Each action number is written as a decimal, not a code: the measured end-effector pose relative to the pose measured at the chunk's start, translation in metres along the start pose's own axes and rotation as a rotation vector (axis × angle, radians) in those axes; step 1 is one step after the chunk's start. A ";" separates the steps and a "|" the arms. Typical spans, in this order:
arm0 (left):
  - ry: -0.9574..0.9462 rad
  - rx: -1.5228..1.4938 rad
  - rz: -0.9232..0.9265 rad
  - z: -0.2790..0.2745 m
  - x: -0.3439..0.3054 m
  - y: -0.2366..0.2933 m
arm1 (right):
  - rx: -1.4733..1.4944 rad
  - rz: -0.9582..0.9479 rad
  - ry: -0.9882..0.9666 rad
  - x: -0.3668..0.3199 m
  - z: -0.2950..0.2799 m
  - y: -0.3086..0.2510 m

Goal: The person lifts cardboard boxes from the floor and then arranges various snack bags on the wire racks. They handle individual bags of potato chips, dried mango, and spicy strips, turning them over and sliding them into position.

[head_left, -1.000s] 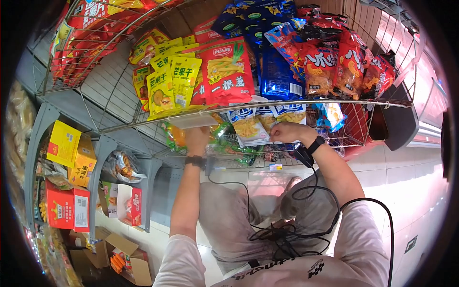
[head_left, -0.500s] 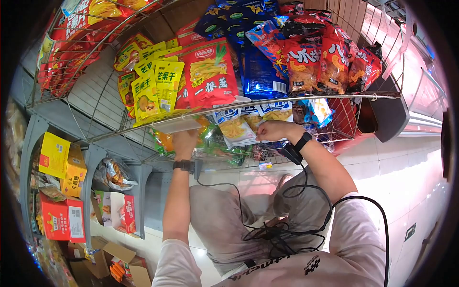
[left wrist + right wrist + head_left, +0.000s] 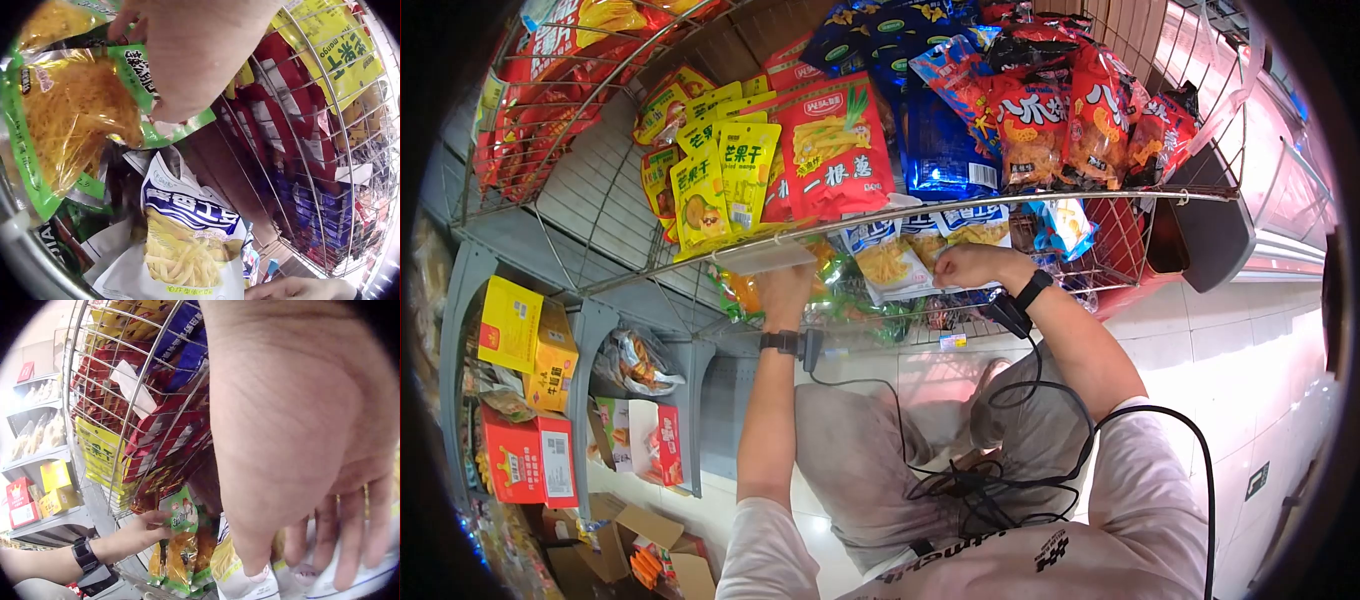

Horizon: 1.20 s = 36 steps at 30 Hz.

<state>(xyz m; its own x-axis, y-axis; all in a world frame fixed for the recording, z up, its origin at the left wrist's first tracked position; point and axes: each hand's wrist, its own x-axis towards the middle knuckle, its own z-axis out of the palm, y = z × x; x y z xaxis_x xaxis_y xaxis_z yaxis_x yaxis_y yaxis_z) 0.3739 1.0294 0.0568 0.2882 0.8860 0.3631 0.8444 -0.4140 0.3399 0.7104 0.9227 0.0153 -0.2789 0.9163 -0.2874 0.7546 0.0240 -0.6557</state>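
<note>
In the lower wire basket my left hand is at the top of a green-edged snack packet with orange shreds showing through its clear front. The thumb lies on its front and the fingers reach past its top edge, pinching it. A shelf label strip partly hides this hand in the head view. To the right, my right hand rests on white-and-blue snack packets pictured with pale strips. Its fingers stretch loosely down over the packets, and the thumb touches the leftmost one.
Above both hands runs the upper basket's wire rim. Behind it stand yellow dried mango bags, a red bag, blue bags and red-black bags. Grey shelves with boxes stand left. A black cable crosses my lap.
The head view has swung, so the baskets and both hands appear farther left than a second ago. Both hands keep to the same packets.
</note>
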 end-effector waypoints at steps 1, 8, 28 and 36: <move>-0.006 -0.035 -0.011 -0.004 0.001 0.008 | 0.002 0.000 -0.004 -0.002 -0.002 -0.002; -0.108 -0.275 0.212 0.009 -0.004 0.034 | 0.019 -0.020 0.055 -0.008 -0.013 -0.002; -0.706 -0.528 0.146 0.061 -0.017 0.004 | -0.218 0.497 0.149 -0.019 -0.039 0.018; -0.678 -0.443 0.223 0.046 -0.018 0.020 | -0.279 0.544 0.236 -0.012 -0.025 0.009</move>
<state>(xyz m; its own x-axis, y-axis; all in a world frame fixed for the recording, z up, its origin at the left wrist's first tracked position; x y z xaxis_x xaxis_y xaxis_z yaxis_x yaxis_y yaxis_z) 0.4067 1.0150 0.0170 0.7561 0.6483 -0.0899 0.5208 -0.5126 0.6826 0.7357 0.9217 0.0303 0.3000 0.8893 -0.3453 0.8859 -0.3939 -0.2450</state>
